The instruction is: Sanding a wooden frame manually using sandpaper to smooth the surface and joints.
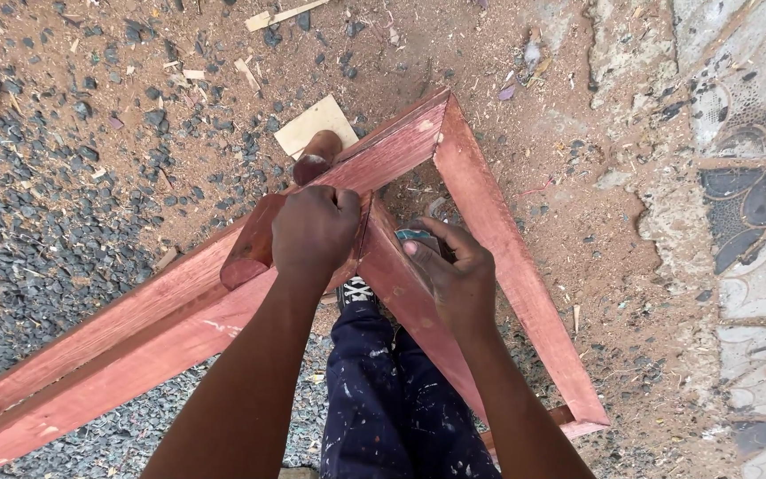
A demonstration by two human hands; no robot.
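Nearest the camera stood the person's paint-spattered dark blue trousers (392, 399) and a black-and-white shoe (356, 289), seen between the two forearms. Just above them the left hand (314, 232) was curled shut over the top edge of the reddish-brown stained wooden frame (489, 222), steadying it where two rails met. The right hand (456, 270), just beside it, pinched a small grey-blue piece of abrasive (415, 236) against the inner rail, whose long axis ran down to the right. Beyond lay a pale plywood offcut (316, 122) on sawdust-strewn ground (507, 53).
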